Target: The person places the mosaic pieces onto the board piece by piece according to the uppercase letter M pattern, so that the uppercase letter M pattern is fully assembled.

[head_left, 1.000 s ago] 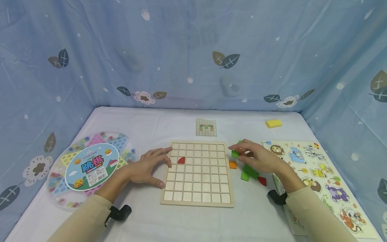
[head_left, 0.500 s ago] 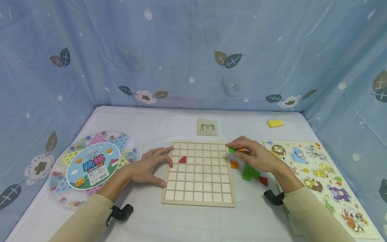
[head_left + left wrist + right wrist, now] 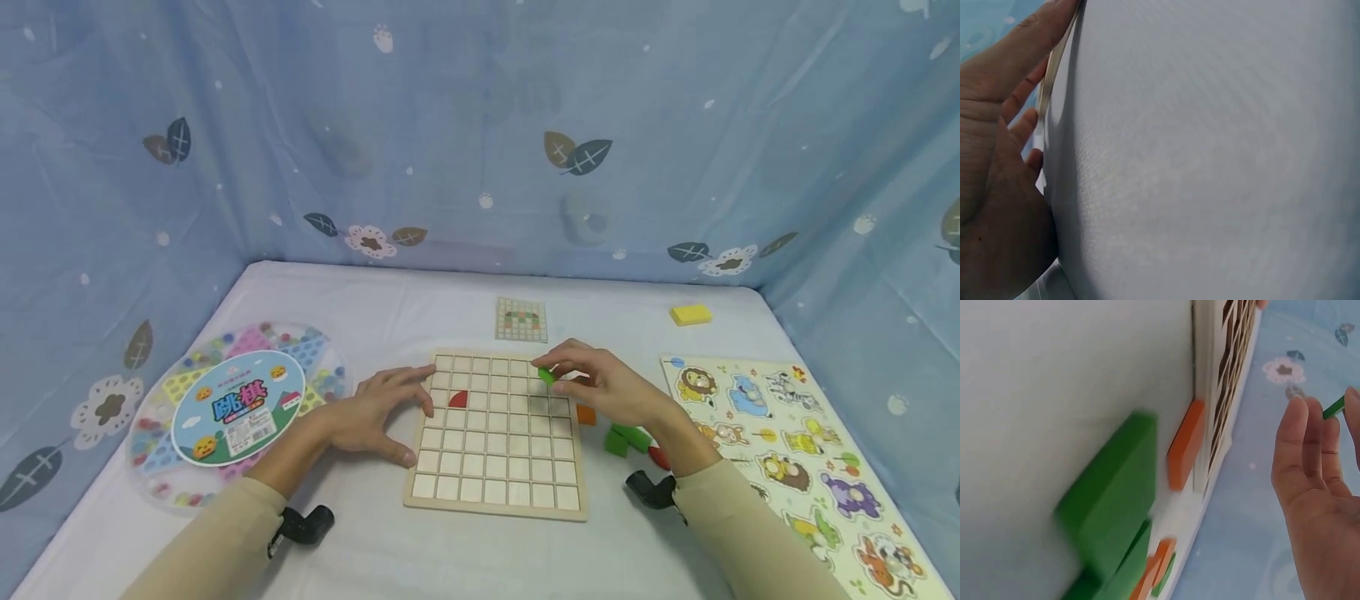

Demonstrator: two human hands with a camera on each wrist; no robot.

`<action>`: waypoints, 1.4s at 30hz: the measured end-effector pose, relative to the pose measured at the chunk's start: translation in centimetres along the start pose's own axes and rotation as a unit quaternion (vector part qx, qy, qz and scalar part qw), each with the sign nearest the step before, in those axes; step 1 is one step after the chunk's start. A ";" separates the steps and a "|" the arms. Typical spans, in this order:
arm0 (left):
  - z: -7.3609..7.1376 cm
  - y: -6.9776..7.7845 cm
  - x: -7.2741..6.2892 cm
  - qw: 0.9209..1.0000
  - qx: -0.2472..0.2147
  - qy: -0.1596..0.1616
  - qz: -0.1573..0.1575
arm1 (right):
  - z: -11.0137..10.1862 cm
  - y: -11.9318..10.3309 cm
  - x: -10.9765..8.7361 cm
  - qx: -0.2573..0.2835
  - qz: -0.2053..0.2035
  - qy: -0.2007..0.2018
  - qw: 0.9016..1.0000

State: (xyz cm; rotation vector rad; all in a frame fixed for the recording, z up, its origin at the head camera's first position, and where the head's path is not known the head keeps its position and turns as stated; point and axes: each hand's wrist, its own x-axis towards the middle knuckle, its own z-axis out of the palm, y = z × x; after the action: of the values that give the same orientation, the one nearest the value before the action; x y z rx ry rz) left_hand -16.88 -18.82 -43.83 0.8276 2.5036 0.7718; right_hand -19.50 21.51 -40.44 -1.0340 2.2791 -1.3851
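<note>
A wooden grid board lies at the middle of the table, with one red quarter-circle piece in a cell toward its upper left. My left hand rests along the board's left edge, fingers spread and thumb lower down; the left wrist view shows its fingers at the board's thin rim. Between thumb and fingertips, my right hand pinches a small green block over the board's upper right cells. The right wrist view shows this green block's edge between the fingertips.
Right of the board lie orange blocks, green blocks and a red piece. A pattern card is behind the board. A round marble game is left, an animal puzzle right, a yellow block at back right.
My right hand has picked up the green block from beside the board and carried it left over the upper right cells. The left hand stays at the board's left edge.
</note>
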 end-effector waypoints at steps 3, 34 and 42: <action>0.2 -0.1 0.0 1.000 -0.001 0.001 -0.001 | 0.5 -0.3 0.8 0.001 -0.003 -0.008 1.000; -0.1 0.0 -0.2 1.000 -0.002 0.005 0.003 | 3.9 -1.5 5.4 -0.036 0.036 -0.066 0.997; -0.1 0.1 -0.1 1.000 -0.019 0.002 0.004 | 4.3 -1.8 6.3 -0.079 0.022 -0.080 0.993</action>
State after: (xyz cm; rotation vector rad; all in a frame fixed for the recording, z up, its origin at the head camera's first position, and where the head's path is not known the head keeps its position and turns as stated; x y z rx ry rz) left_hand -16.85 -18.84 -43.71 0.8254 2.4821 0.8209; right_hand -20.74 13.72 -40.29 -1.0935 2.3072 -1.0772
